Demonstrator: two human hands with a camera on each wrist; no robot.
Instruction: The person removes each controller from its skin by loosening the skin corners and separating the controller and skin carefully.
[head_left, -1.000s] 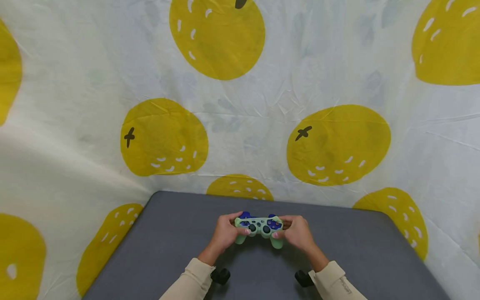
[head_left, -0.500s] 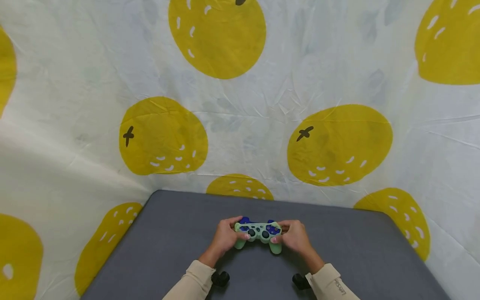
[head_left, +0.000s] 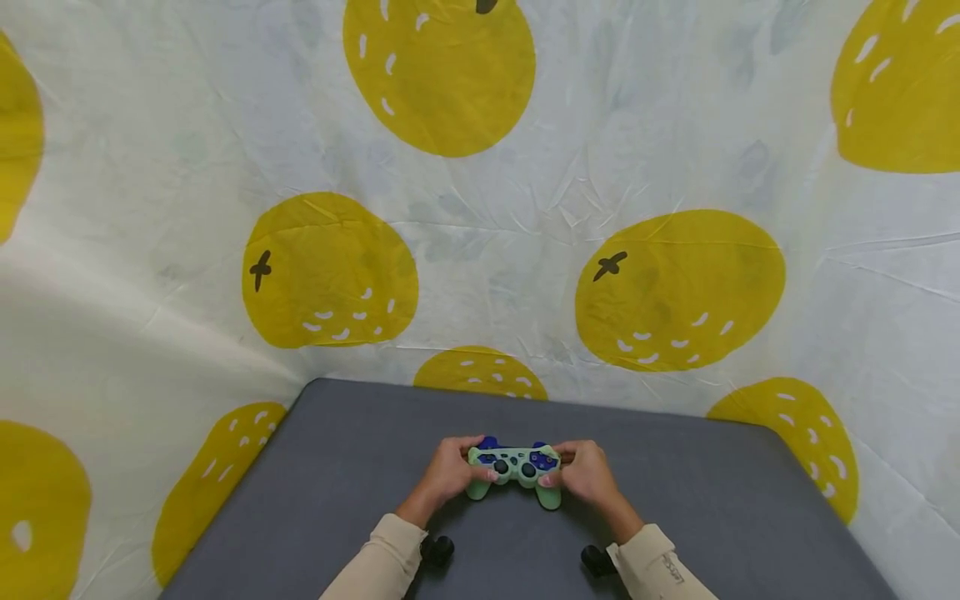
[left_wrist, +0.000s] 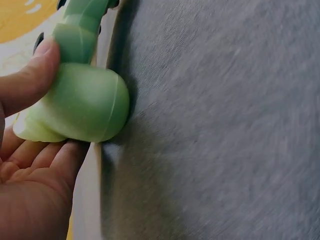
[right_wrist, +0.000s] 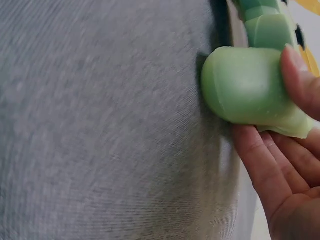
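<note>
Between both hands is a blue game controller in a pale green cover (head_left: 514, 465), its two dark thumbsticks facing up. My left hand (head_left: 447, 471) grips its left end, with the thumb on top near the left stick. At the other end my right hand (head_left: 588, 473) holds it the same way, thumb near the right stick. In the left wrist view, fingers lie beneath one rounded green handle (left_wrist: 92, 102) and the thumb presses its upper side. The right wrist view has the other green handle (right_wrist: 245, 85) between thumb and fingers. Whether the controller touches the table cannot be told.
A grey cloth-covered table (head_left: 360, 517) lies under the hands. Behind and beside it hangs a white curtain (head_left: 495, 275) printed with big yellow fruit. Black wrist devices (head_left: 438, 550) sit by the beige sleeves (head_left: 378, 560).
The controller and both hands have come down slightly in the head view, toward the near side, and a little left. Both hands keep their hold.
</note>
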